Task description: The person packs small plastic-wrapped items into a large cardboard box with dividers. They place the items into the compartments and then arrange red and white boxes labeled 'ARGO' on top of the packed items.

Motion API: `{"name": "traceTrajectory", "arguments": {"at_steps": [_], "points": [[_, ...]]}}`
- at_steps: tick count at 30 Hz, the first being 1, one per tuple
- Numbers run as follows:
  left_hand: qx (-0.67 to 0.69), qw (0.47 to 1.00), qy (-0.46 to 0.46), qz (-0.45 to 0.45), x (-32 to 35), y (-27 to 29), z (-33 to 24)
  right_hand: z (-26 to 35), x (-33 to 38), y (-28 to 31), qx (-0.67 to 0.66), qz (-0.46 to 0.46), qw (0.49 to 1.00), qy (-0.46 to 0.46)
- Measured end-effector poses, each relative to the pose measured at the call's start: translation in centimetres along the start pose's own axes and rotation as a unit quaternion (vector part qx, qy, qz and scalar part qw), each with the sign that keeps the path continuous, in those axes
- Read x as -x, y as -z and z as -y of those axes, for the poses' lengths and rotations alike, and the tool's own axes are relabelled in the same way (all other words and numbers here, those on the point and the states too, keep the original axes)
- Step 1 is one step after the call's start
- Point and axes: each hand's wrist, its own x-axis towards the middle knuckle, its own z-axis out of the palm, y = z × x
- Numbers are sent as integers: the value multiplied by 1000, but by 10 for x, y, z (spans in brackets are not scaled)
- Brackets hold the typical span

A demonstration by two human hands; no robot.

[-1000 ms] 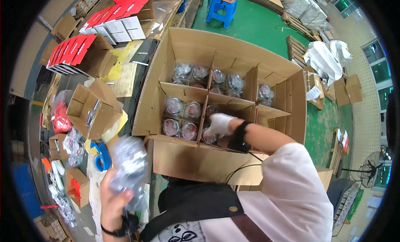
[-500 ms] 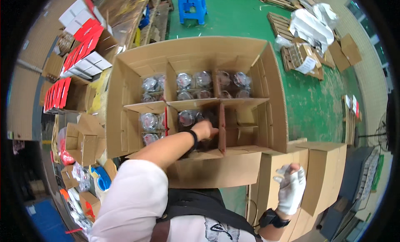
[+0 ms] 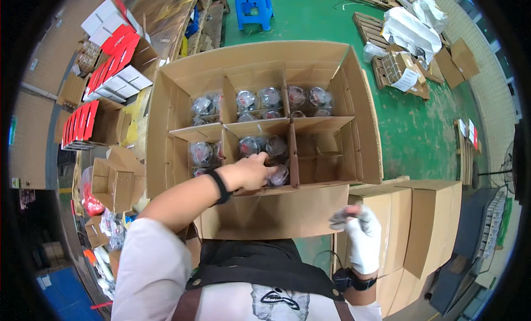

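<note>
A large cardboard box (image 3: 359, 116) stands open before me, split by cardboard dividers into compartments. Five of these hold clear round jars (image 3: 275, 147) with shiny tops, wrapped in thin plastic. The front right compartment (image 3: 319, 167) shows bare cardboard inside. My left hand (image 3: 251, 171), bare with a black wristband, reaches over the front middle compartment. Its fingers are apart among the jar tops, and it hides part of that compartment. In a white glove with bare fingertips, my right hand (image 3: 362, 238) hovers right of the box's front flap (image 3: 276, 218), fingers loosely bent and nothing visible in them.
Closed cartons (image 3: 434, 227) stand at the right. On the left are red-and-white boxes (image 3: 119, 64) and a small open carton (image 3: 116, 177). A blue stool (image 3: 254, 11) stands on the green floor beyond, and a pallet (image 3: 368, 30) carries white wrapping at the far right.
My left hand has risen out of the front middle compartment and moved slightly left; a jar now shows at its front right. My right hand has shifted left, nearer the flap.
</note>
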Motion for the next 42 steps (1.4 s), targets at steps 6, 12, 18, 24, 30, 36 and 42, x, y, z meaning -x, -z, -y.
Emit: {"name": "traceTrajectory", "arguments": {"at_steps": [6, 12, 18, 24, 30, 36, 42], "points": [[309, 919, -28, -245, 233, 55, -21, 6, -101, -114, 520, 303, 767, 224], [460, 744, 272, -401, 385, -88, -63, -89, -209, -176, 766, 530, 335, 140], [618, 326, 489, -522, 433, -232, -179, -149, -212, -189, 782, 551, 251, 146], [668, 151, 460, -565, 413, -292, -215, -190, -243, -154, 799, 509, 314, 58], [671, 151, 462, -559, 404, -291, -194, -137, -281, -165, 823, 507, 246, 69], [668, 216, 453, -549, 441, -305, -173, -125, -259, -189, 809, 531, 224, 117], [560, 260, 529, -582, 565, -424, -127, -68, -93, -316, 668, 512, 508, 184]]}}
